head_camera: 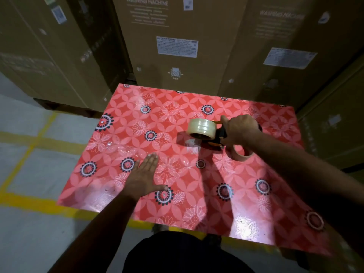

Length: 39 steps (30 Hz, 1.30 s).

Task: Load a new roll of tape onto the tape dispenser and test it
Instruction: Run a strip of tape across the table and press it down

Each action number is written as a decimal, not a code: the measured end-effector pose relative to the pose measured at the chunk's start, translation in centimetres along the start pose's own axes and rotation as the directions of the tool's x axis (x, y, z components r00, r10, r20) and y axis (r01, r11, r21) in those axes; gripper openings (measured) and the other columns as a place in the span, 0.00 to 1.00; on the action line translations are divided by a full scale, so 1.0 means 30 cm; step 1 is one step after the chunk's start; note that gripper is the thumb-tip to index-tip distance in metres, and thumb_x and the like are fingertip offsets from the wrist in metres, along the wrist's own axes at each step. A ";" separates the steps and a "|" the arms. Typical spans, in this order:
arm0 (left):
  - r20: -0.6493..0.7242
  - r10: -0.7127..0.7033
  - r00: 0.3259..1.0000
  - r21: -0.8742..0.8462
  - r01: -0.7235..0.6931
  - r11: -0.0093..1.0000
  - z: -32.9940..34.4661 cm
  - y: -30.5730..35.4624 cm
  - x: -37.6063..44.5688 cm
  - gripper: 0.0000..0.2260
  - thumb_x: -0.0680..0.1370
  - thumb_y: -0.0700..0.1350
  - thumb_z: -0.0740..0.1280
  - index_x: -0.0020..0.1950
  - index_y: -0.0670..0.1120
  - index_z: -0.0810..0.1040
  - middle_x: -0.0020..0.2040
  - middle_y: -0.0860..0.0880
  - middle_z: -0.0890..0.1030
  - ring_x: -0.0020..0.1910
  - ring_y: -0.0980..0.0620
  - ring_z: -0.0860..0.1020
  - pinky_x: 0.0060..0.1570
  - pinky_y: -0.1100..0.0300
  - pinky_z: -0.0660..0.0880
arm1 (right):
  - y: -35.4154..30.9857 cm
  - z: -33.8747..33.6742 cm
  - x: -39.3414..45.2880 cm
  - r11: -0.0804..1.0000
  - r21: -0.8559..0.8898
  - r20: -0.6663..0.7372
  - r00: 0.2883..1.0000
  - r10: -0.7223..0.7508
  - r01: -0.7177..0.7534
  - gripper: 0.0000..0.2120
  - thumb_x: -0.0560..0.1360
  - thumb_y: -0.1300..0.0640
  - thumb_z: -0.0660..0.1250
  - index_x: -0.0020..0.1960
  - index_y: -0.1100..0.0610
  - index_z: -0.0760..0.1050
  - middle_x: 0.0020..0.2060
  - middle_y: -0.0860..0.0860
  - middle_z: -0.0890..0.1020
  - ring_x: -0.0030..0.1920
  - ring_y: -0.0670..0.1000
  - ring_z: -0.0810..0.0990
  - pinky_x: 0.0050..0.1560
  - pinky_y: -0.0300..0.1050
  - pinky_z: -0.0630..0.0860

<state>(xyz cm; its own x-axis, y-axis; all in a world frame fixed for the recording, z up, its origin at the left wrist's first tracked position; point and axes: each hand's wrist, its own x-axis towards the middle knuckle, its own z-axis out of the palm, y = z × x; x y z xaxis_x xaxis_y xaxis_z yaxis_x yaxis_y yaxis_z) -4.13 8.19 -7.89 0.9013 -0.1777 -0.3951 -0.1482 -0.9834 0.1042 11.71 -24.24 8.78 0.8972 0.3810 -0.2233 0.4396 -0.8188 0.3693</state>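
On the red floral table (197, 186) — left hand (142, 175) flat, right hand (239, 130) gripping the tape dispenser (215, 137) — cartons (177, 36) behind.

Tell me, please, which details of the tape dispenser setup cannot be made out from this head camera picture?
- Tape dispenser handle: hidden by the right hand gripping it.
- Cutter blade and tape end: under the tape roll, not visible.
- Empty cardboard core: partly covered by the right forearm.
- Labels on the cardboard boxes: print too small and blurred to read.
- Table near edge: partly blocked by the person's body.
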 end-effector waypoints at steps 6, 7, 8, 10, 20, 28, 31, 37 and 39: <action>-0.002 -0.009 1.000 -0.019 0.009 1.000 0.018 0.006 0.014 0.58 0.69 0.83 0.52 0.82 0.46 0.32 0.82 0.44 0.33 0.81 0.45 0.34 0.78 0.43 0.36 | -0.045 0.107 -0.070 0.842 0.481 0.108 0.970 0.219 -0.244 0.36 0.70 0.26 0.63 0.60 0.56 0.65 0.42 0.52 0.79 0.40 0.57 0.79 0.38 0.49 0.74; -0.006 -0.011 1.000 -0.030 0.011 0.999 0.023 0.003 0.017 0.58 0.69 0.83 0.52 0.82 0.46 0.33 0.82 0.44 0.34 0.81 0.45 0.34 0.78 0.42 0.36 | -0.071 0.122 -0.083 0.750 0.600 0.157 0.960 0.233 -0.280 0.35 0.70 0.26 0.63 0.59 0.55 0.67 0.42 0.52 0.81 0.39 0.56 0.80 0.38 0.48 0.76; -0.014 -0.013 1.000 -0.043 0.012 0.999 0.025 0.002 0.020 0.59 0.68 0.83 0.52 0.82 0.46 0.33 0.83 0.45 0.34 0.81 0.46 0.34 0.78 0.41 0.36 | -0.101 0.131 -0.099 0.617 0.726 0.200 0.951 0.234 -0.305 0.32 0.70 0.28 0.64 0.56 0.55 0.70 0.40 0.51 0.82 0.36 0.54 0.81 0.37 0.47 0.77; -0.022 -0.013 1.000 -0.069 0.012 0.998 0.027 0.002 0.021 0.60 0.67 0.84 0.53 0.82 0.46 0.33 0.83 0.46 0.34 0.81 0.47 0.34 0.80 0.40 0.39 | -0.183 0.167 -0.125 0.217 0.925 0.256 0.933 0.251 -0.312 0.22 0.72 0.34 0.70 0.44 0.54 0.78 0.29 0.48 0.80 0.28 0.53 0.78 0.32 0.44 0.73; -0.035 -0.007 0.999 -0.079 0.004 0.997 0.049 -0.009 0.027 0.60 0.66 0.85 0.48 0.82 0.45 0.33 0.83 0.44 0.35 0.82 0.44 0.35 0.80 0.38 0.38 | -0.409 0.314 -0.164 -0.673 0.587 0.658 0.749 0.072 -0.450 0.34 0.71 0.32 0.71 0.46 0.66 0.81 0.31 0.60 0.81 0.28 0.57 0.78 0.30 0.45 0.75; -0.057 0.002 0.998 -0.083 -0.007 0.997 0.041 -0.002 0.007 0.58 0.69 0.83 0.50 0.82 0.44 0.33 0.82 0.43 0.34 0.82 0.44 0.35 0.79 0.39 0.36 | -0.425 0.278 -0.165 -0.158 0.800 0.551 0.606 0.574 -0.579 0.29 0.79 0.39 0.66 0.50 0.68 0.76 0.46 0.64 0.81 0.51 0.63 0.79 0.45 0.52 0.69; -0.042 0.026 0.999 -0.054 -0.028 0.998 0.049 0.000 0.005 0.54 0.74 0.80 0.51 0.82 0.43 0.34 0.81 0.43 0.34 0.82 0.43 0.36 0.80 0.38 0.39 | -0.536 0.224 -0.209 0.176 0.903 0.102 0.592 0.799 -0.392 0.17 0.77 0.58 0.69 0.61 0.67 0.72 0.54 0.63 0.77 0.56 0.62 0.74 0.55 0.51 0.66; -0.183 0.202 0.962 0.072 -0.192 0.979 0.097 0.018 -0.020 0.35 0.78 0.57 0.55 0.81 0.40 0.56 0.81 0.41 0.62 0.81 0.44 0.59 0.81 0.44 0.58 | -0.826 0.264 -0.211 0.711 0.698 -0.013 0.994 -0.108 0.086 0.35 0.82 0.42 0.50 0.81 0.62 0.55 0.81 0.61 0.58 0.82 0.60 0.55 0.82 0.59 0.48; -0.167 0.222 0.961 0.069 -0.214 0.974 0.093 0.003 -0.020 0.37 0.78 0.62 0.52 0.82 0.41 0.54 0.83 0.42 0.60 0.81 0.46 0.55 0.80 0.47 0.51 | -0.847 0.308 -0.213 0.775 0.629 0.049 0.992 -0.119 0.062 0.41 0.81 0.34 0.35 0.82 0.61 0.53 0.82 0.57 0.55 0.82 0.57 0.51 0.80 0.59 0.40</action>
<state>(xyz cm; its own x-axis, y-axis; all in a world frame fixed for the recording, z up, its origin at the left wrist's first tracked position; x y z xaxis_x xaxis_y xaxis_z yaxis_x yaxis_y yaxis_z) -5.81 8.11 -10.19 0.9007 -0.3835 -0.2043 -0.3651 -0.9229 0.1226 -5.60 -9.83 -7.51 0.8354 0.4541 -0.3098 0.3696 -0.8812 -0.2949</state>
